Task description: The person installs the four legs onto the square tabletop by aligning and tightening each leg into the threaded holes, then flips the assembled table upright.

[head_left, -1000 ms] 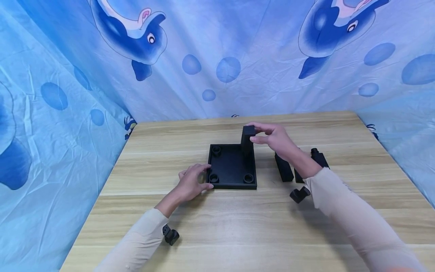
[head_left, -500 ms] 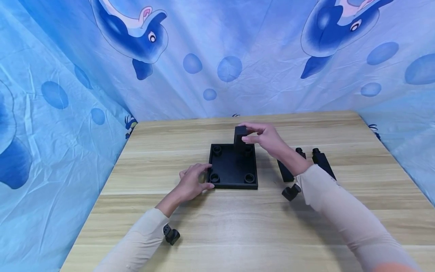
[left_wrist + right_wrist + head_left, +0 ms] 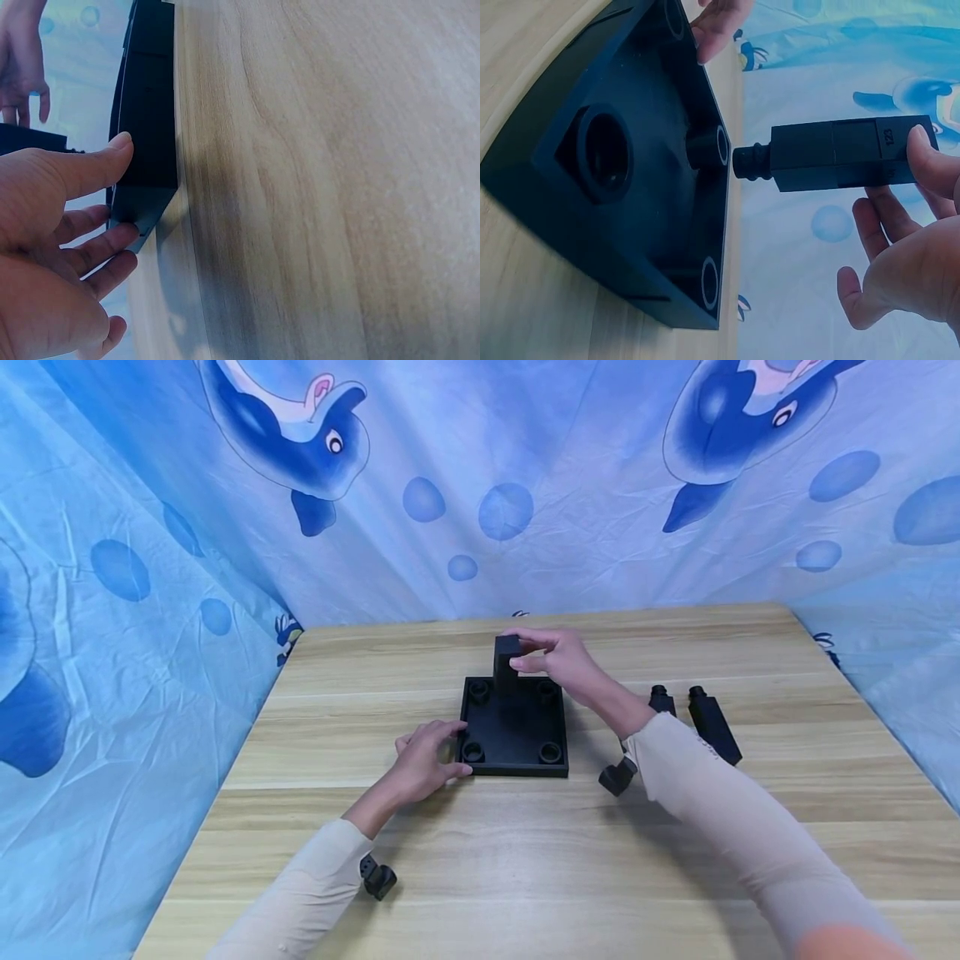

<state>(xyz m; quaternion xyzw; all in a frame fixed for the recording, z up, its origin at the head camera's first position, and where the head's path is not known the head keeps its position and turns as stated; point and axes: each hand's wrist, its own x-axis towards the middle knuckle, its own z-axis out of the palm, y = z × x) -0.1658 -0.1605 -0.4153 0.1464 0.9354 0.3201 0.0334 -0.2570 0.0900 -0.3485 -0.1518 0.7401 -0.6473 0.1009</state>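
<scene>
A square black tabletop (image 3: 512, 731), underside up, lies on the wooden table with a round socket (image 3: 550, 752) at each corner. My left hand (image 3: 422, 767) grips its near left corner, thumb on the front side and fingers on the left side. My right hand (image 3: 564, 662) pinches the upper end of a black table leg (image 3: 506, 664), held upright over the far edge. In the right wrist view the leg's ridged end (image 3: 751, 161) points at the tabletop, apart from it, near a far corner socket (image 3: 709, 147). No leg stands in the visible sockets.
More black legs lie to the right: one (image 3: 714, 725) in full view, another (image 3: 663, 700) partly behind the right sleeve. Small black wrist cameras hang at the right cuff (image 3: 618, 776) and left cuff (image 3: 378, 878). A blue printed curtain (image 3: 480, 485) hangs behind the table.
My right hand has carried the leg leftward, from over the far right corner toward the far left one. My left hand and the tabletop have stayed put.
</scene>
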